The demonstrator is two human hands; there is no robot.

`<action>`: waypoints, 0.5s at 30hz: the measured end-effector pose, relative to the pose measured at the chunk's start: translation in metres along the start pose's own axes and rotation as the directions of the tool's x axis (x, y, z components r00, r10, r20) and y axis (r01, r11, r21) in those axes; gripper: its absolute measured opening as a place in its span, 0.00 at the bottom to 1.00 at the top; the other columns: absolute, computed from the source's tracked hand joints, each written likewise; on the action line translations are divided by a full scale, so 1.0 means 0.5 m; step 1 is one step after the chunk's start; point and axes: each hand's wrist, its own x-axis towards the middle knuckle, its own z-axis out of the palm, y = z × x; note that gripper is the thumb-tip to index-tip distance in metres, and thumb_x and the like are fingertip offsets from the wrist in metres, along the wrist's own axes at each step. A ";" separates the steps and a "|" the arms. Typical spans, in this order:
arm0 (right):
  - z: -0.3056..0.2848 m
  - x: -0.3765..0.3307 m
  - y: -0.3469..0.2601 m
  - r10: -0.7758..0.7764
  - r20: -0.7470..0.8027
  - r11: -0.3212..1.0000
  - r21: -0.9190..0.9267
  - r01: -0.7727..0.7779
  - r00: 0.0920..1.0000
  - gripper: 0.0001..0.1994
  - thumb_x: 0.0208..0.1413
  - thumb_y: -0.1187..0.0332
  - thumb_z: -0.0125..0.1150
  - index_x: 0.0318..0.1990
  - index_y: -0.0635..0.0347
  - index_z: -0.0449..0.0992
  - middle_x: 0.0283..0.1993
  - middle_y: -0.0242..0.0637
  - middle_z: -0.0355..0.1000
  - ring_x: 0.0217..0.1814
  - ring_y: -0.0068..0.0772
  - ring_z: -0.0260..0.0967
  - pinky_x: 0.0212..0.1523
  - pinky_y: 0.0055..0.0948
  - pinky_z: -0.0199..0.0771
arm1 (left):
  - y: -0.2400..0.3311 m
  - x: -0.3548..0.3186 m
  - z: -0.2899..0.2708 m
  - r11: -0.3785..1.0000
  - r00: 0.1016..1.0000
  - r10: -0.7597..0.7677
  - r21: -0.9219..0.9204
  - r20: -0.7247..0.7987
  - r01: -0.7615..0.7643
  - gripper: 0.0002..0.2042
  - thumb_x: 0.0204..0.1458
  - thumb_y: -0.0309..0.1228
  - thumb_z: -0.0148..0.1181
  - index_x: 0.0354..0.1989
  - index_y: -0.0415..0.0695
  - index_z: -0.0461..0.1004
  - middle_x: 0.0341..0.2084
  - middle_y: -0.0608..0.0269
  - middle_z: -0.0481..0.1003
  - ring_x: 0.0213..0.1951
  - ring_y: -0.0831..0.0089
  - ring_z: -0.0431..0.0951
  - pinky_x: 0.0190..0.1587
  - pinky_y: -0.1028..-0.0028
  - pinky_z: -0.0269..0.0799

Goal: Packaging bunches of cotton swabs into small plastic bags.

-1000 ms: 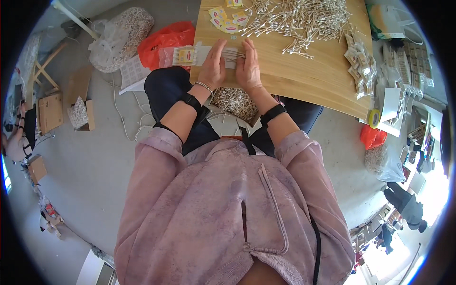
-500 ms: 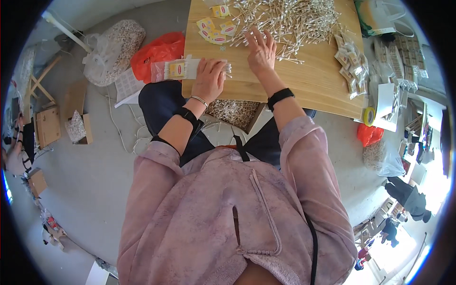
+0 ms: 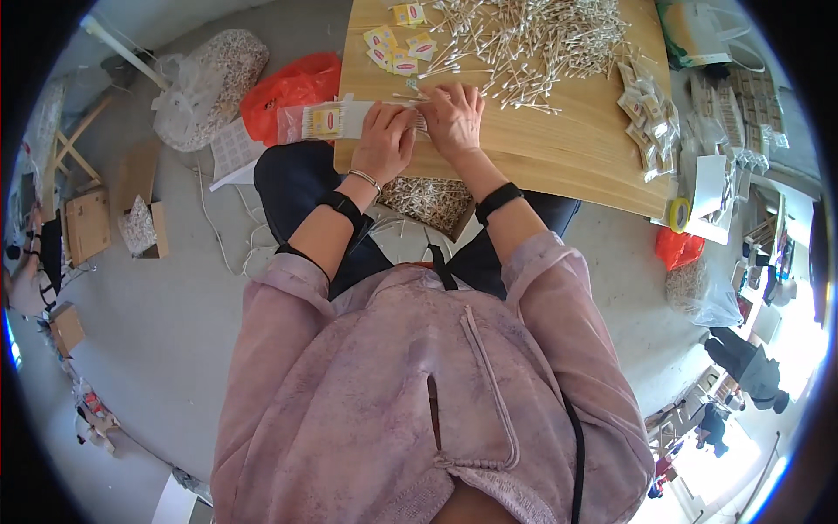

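Head view: a wooden worktop [image 3: 567, 166] is strewn with cotton swabs [image 3: 524, 39]. At its near edge, the left hand [image 3: 381, 140] and right hand [image 3: 454, 113] are pressed together on a flimsy clear packet [image 3: 336, 120], judged light, slippery, best pinched at its rim.

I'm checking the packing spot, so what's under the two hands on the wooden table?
A clear flat packet with a yellow label sticks out from under the left hand. A few cotton swabs show beside the right hand. Anything beneath the palms is hidden.
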 end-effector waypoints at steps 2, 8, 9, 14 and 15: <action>-0.011 -0.011 -0.014 0.174 -0.032 0.983 0.061 -0.172 0.984 0.14 0.44 0.68 0.62 0.41 0.49 0.75 0.43 0.33 0.66 0.51 0.42 0.58 0.53 0.43 0.56 | 0.000 -0.001 -0.001 1.000 1.000 -0.009 -0.030 -0.019 0.008 0.13 0.47 0.27 0.56 0.42 0.43 0.71 0.40 0.59 0.69 0.49 0.56 0.65 0.59 0.58 0.58; -0.037 -0.045 0.039 0.229 -0.058 0.973 -0.003 -0.230 0.972 0.16 0.45 0.70 0.59 0.45 0.51 0.73 0.47 0.35 0.65 0.52 0.44 0.58 0.53 0.43 0.56 | 0.016 0.008 -0.014 0.995 0.996 -0.087 -0.039 -0.013 0.087 0.18 0.47 0.27 0.56 0.49 0.42 0.67 0.49 0.54 0.65 0.55 0.54 0.62 0.60 0.60 0.56; -0.036 -0.043 0.046 0.234 -0.041 0.972 -0.002 -0.234 0.971 0.16 0.45 0.69 0.59 0.45 0.51 0.74 0.47 0.35 0.65 0.52 0.44 0.57 0.53 0.43 0.57 | 0.015 0.009 -0.014 0.998 0.998 -0.065 0.013 0.001 0.065 0.20 0.47 0.28 0.56 0.51 0.42 0.66 0.51 0.53 0.64 0.56 0.54 0.60 0.61 0.60 0.56; -0.033 -0.019 0.055 0.262 -0.095 0.962 -0.056 -0.268 0.960 0.13 0.46 0.69 0.59 0.42 0.51 0.76 0.46 0.34 0.65 0.52 0.44 0.58 0.53 0.43 0.57 | 0.007 0.004 -0.009 0.997 0.999 -0.032 0.075 0.031 0.030 0.21 0.48 0.29 0.56 0.52 0.41 0.64 0.54 0.53 0.62 0.59 0.54 0.58 0.61 0.61 0.55; -0.033 -0.013 0.053 0.265 -0.131 0.959 -0.071 -0.276 0.955 0.12 0.46 0.69 0.59 0.41 0.50 0.76 0.46 0.33 0.65 0.52 0.44 0.58 0.53 0.43 0.57 | 0.006 0.002 -0.008 0.997 0.999 -0.043 0.060 0.016 0.042 0.21 0.48 0.29 0.56 0.52 0.41 0.64 0.54 0.53 0.62 0.59 0.54 0.58 0.61 0.61 0.56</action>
